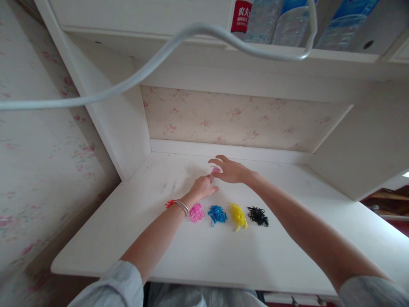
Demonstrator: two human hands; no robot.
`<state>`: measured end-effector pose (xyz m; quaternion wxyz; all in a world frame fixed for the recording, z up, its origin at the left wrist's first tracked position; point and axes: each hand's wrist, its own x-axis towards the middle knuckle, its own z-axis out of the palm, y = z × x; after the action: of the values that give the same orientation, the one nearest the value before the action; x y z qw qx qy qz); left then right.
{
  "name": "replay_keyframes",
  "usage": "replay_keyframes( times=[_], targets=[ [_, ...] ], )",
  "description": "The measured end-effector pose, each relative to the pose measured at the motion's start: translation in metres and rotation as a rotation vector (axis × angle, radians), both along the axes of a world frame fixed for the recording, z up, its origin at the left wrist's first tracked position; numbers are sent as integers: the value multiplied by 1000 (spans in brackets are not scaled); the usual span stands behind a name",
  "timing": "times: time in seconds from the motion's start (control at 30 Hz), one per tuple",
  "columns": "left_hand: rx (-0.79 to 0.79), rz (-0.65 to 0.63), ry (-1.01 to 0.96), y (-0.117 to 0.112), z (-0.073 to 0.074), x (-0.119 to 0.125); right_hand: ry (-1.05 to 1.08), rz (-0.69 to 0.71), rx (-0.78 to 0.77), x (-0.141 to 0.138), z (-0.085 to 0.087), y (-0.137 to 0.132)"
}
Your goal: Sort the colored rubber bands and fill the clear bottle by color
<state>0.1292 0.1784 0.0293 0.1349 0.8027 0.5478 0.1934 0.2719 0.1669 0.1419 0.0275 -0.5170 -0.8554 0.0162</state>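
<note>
Both my hands meet above the back of the white desk [179, 256]. My left hand [203, 187] is palm down, its thumb held apart from the forefinger, and its other fingers are partly hidden. Beside its fingertips is a small bunch of pink rubber bands [216, 169], seen between the spread fingers and thumb of my right hand [232, 170]. Whether either hand touches the bunch is too small to tell. Nearer me, loops lie sorted by colour: red bands [170, 203] partly behind my left wrist, pink bands [196, 212], blue bands [217, 215], yellow bands [238, 216] and black bands [258, 216].
A thick white cable [140, 76] arches across the upper view, in front of a shelf [143, 17] with several plastic bottles [263, 19]. White panels [361, 140] enclose the desk at the sides. Floral wallpaper [223, 117] covers the back.
</note>
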Motion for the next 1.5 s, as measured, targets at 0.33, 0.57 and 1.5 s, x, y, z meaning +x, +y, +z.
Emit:
replay_keyframes(
  times=[0.33,0.57,1.5],
  targets=[
    [3,-31,-29,2,-7,-1,-191,-50,-179,-20,7,11],
    [-29,-41,-58,4,-10,0,-159,-100,-108,-15,6,13],
    [-110,-82,-170,6,-12,1,34,381,-89,-5,-5,28]
  ],
)
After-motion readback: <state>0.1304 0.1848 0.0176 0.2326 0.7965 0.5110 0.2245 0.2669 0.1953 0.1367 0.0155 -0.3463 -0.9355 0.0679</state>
